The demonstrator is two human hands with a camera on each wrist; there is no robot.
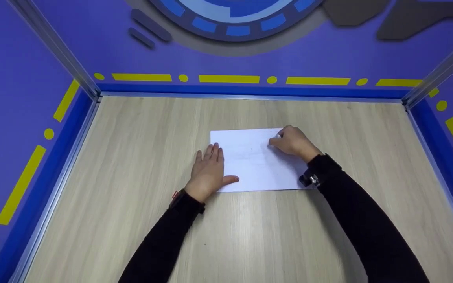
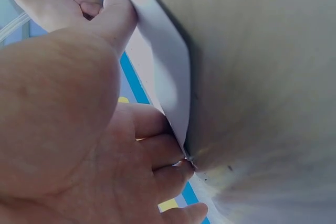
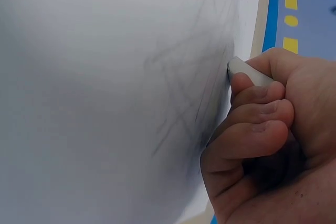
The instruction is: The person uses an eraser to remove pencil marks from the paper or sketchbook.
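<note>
Your left hand point(image 1: 207, 169) lies flat, fingers straight and together, on the left edge of the white paper sheet point(image 1: 255, 165) mid-worktop point(image 1: 132, 165). Your right hand point(image 1: 294, 141) curls its fingers round a white eraser point(image 3: 247, 70) at the sheet's far right corner.

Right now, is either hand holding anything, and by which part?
The right hand grips a small grey eraser by its rear, tip on the paper. The left hand holds nothing; it presses flat on the paper's left edge.
</note>
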